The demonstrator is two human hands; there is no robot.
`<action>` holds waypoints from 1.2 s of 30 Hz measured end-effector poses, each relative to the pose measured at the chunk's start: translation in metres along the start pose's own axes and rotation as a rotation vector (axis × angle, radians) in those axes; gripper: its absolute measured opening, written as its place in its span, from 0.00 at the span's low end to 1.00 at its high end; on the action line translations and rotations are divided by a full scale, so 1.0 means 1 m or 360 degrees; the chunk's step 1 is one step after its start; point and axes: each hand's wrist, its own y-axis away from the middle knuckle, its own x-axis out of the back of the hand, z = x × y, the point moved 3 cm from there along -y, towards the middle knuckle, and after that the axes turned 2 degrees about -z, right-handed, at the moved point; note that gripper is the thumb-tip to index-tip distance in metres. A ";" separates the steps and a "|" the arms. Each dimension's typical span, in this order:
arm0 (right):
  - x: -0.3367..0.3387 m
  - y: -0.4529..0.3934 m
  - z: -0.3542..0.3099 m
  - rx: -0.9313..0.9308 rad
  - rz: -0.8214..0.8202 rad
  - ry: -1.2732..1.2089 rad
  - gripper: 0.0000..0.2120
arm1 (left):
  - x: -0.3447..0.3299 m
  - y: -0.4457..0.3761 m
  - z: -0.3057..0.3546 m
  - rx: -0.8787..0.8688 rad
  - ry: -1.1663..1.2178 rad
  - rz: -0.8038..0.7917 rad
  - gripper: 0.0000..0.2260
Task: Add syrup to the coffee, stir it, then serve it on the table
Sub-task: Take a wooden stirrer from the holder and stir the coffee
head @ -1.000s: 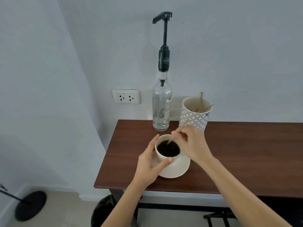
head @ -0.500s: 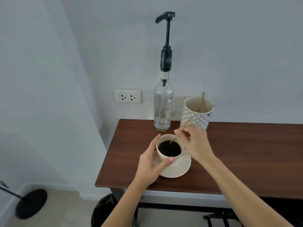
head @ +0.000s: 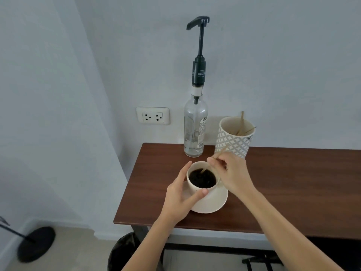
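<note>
My left hand (head: 180, 200) cups the coffee cup (head: 202, 181) on its saucer at the worktop's near-left corner, while my right grip (head: 231, 176), at the cup's three o'clock, pinches a stir stick (head: 219, 154) slanting down toward eight o'clock into the coffee.

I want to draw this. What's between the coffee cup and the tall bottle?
Only bare brown table between the cup and bottle, in the head view.
</note>
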 end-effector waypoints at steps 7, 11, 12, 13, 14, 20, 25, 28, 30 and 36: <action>0.016 0.029 0.002 -0.0082 -0.0165 -0.0002 0.07 | 0.000 0.000 -0.001 0.0010 0.0012 0.0027 0.37; -0.003 0.017 -0.006 -0.0042 -0.0038 -0.0083 0.07 | 0.000 0.000 -0.002 0.0008 0.0008 0.0015 0.37; -0.001 0.013 -0.003 -0.0049 0.0037 -0.0074 0.07 | 0.000 0.000 -0.002 0.0008 0.0009 0.0010 0.37; 0.004 0.012 0.001 -0.0072 0.0093 -0.0049 0.07 | 0.000 0.000 -0.002 0.0009 0.0010 0.0008 0.37; 0.010 0.012 0.006 -0.0103 0.0115 -0.0017 0.08 | 0.000 0.000 -0.001 0.0008 0.0005 0.0010 0.37; 0.003 0.018 0.007 -0.0178 -0.0137 -0.0132 0.08 | 0.000 -0.001 -0.002 0.0015 0.0001 0.0023 0.37; 0.008 0.007 0.011 -0.0159 0.0083 -0.0042 0.09 | 0.000 0.000 0.000 -0.0001 0.0001 0.0015 0.37; 0.022 0.012 0.016 -0.0206 -0.0011 0.0028 0.10 | 0.000 -0.001 0.001 0.0008 -0.0007 0.0005 0.36; 0.015 0.016 0.009 -0.0224 -0.0167 -0.0071 0.09 | 0.000 -0.001 0.000 0.0011 0.0005 0.0004 0.37; -0.001 -0.003 -0.004 0.0019 -0.0003 0.0053 0.10 | 0.000 -0.002 -0.002 -0.0004 0.0005 -0.0005 0.38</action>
